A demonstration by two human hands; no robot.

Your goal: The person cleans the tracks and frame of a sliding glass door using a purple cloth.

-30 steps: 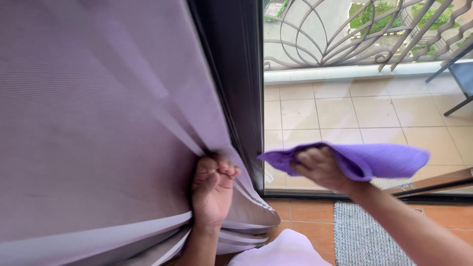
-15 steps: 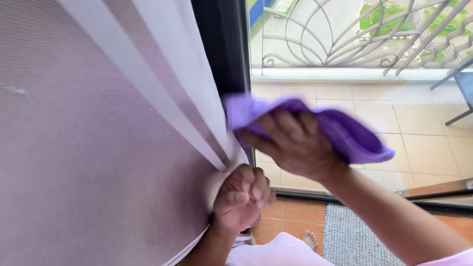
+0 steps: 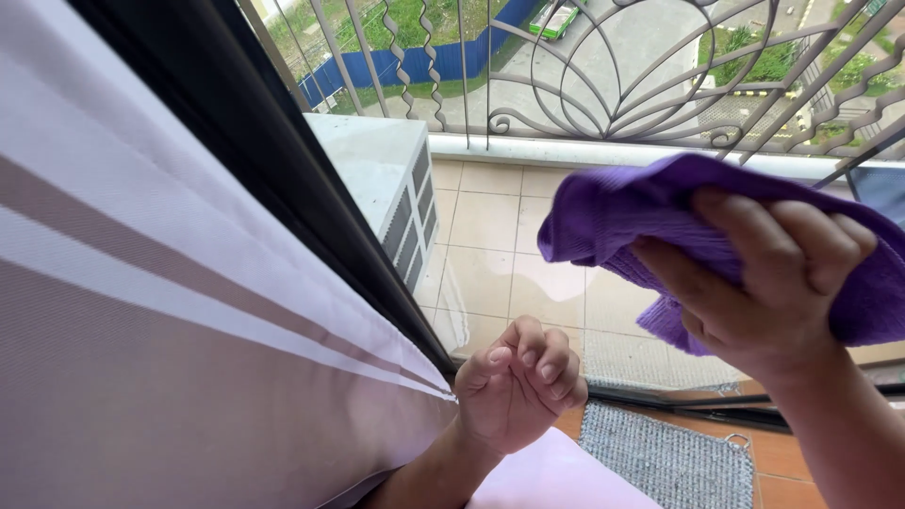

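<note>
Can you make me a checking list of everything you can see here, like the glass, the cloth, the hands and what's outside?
Surface: glass door in a dark frame; wet patch on the balcony tiles.
Job's things: purple cloth; pale striped curtain, bunched at the frame.
Clutter: grey mat on the floor.
Hands: right hand grips the cloth; left hand curled beside the curtain's edge, contact unclear.
Cables: nothing seen.
Surroundings: white air-conditioner unit, curly metal railing, grass and blue fence below.

Daylight is flooding in through the glass

Soft, even light is coming from the balcony (image 3: pixel 528 236); the purple cloth (image 3: pixel 613 212) and curtain (image 3: pixel 141 311) are showing slight blur, shadows staying faint, edges bending slightly.
</note>
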